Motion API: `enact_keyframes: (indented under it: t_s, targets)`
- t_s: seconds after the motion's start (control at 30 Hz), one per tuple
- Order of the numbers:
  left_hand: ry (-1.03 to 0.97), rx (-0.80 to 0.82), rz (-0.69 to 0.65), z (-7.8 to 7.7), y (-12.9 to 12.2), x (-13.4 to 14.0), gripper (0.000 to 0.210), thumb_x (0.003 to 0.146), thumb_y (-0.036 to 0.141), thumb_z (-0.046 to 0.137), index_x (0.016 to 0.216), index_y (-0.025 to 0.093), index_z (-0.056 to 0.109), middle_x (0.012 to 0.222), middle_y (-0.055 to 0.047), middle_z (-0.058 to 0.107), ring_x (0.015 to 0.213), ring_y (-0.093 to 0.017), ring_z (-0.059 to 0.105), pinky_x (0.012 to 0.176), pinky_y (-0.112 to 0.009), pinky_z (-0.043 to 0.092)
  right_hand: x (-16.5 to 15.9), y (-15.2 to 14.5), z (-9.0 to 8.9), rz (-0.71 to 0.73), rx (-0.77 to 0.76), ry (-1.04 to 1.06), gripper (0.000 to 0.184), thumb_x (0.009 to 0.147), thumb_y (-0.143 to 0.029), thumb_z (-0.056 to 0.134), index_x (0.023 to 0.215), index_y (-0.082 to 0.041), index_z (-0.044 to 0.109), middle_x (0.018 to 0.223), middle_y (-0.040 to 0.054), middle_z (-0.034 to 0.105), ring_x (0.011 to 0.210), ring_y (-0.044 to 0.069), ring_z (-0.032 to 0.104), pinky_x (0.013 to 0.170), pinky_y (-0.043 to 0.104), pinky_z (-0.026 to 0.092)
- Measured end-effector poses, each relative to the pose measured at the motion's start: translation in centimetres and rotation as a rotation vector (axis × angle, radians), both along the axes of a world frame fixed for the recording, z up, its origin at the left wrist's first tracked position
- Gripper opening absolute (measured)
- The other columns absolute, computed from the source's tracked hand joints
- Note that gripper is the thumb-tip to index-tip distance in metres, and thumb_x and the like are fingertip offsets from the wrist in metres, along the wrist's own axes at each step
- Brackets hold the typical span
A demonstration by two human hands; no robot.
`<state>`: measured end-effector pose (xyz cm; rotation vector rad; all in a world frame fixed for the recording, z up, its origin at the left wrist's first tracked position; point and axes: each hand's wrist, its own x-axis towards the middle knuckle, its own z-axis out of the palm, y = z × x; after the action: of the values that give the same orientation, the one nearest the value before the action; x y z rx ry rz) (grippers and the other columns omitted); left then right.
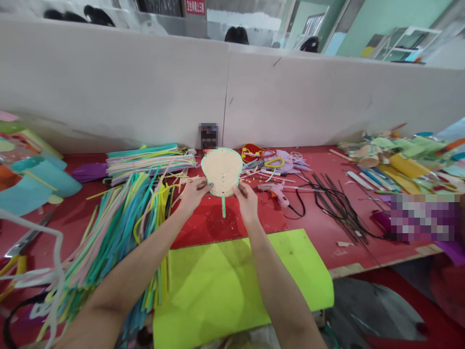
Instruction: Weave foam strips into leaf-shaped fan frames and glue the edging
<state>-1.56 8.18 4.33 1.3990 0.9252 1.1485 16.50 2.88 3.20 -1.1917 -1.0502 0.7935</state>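
Note:
A cream hand fan (222, 169) with a thin green rim is held up over the red table. Its short green handle points down toward me. My left hand (196, 195) pinches the lower left edge of the fan, and my right hand (247, 198) pinches the lower right edge. Just right of my right hand lies a pink hot glue gun (278, 192) with a black cord. A heap of coloured pipe cleaners (109, 228) spreads along my left forearm.
A lime-green sheet (218, 281) covers the table's front edge. Scissors (269, 163) lie among lilac pieces behind the fan. Dark thin sticks (337, 208) and cables are at right, beyond them paper scraps (410, 165). Larger scissors (25, 242) lie far left. A white partition (145, 87) stands behind.

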Motion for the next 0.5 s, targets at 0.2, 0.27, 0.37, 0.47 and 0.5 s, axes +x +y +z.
enact_keyframes:
  t_s: [0.2,0.27,0.37,0.47,0.5]
  targets:
    - [0.003,-0.018,0.01,0.01,0.02,0.03,0.052,0.063,0.05,0.071,0.101,0.015,0.065,0.1,-0.009,0.07,0.095,-0.026,0.064,0.085,-0.04,0.052,0.06,0.03,-0.01,-0.003,-0.015,0.02,0.042,0.074,-0.046,0.059,0.105,-0.017,0.06,0.106,0.0097,0.066,0.095,0.02,0.062,0.081,0.034,0.052]
    - [-0.001,-0.019,0.011,-0.01,0.04,0.04,0.051,0.063,0.049,0.072,0.099,0.015,0.065,0.099,-0.009,0.07,0.095,-0.027,0.065,0.084,-0.04,0.053,0.08,0.01,0.0,0.001,-0.011,0.024,0.042,0.074,-0.045,0.059,0.104,-0.017,0.06,0.106,0.0094,0.066,0.095,0.02,0.062,0.082,0.034,0.051]
    - [-0.025,-0.027,0.003,-0.04,-0.1,0.2,0.048,0.062,0.046,0.073,0.098,0.015,0.065,0.098,-0.009,0.07,0.093,-0.026,0.065,0.084,-0.039,0.053,0.04,-0.06,0.02,-0.001,-0.015,0.026,0.041,0.074,-0.045,0.06,0.103,-0.017,0.06,0.105,0.0087,0.066,0.095,0.02,0.061,0.083,0.034,0.051]
    - [-0.042,-0.097,-0.021,0.09,-0.41,0.37,0.047,0.061,0.044,0.074,0.097,0.016,0.064,0.095,-0.008,0.07,0.089,-0.025,0.066,0.08,-0.038,0.054,0.14,-0.12,0.07,-0.018,-0.002,0.021,0.04,0.074,-0.045,0.059,0.103,-0.017,0.061,0.103,0.0078,0.066,0.093,0.02,0.061,0.084,0.033,0.05]
    - [-0.043,-0.136,-0.029,0.21,-0.45,0.33,0.047,0.062,0.045,0.073,0.097,0.016,0.063,0.094,-0.009,0.07,0.087,-0.025,0.066,0.077,-0.038,0.054,0.28,-0.12,0.1,-0.027,0.007,0.012,0.04,0.075,-0.045,0.059,0.103,-0.017,0.061,0.102,0.0077,0.067,0.091,0.019,0.061,0.084,0.033,0.049]
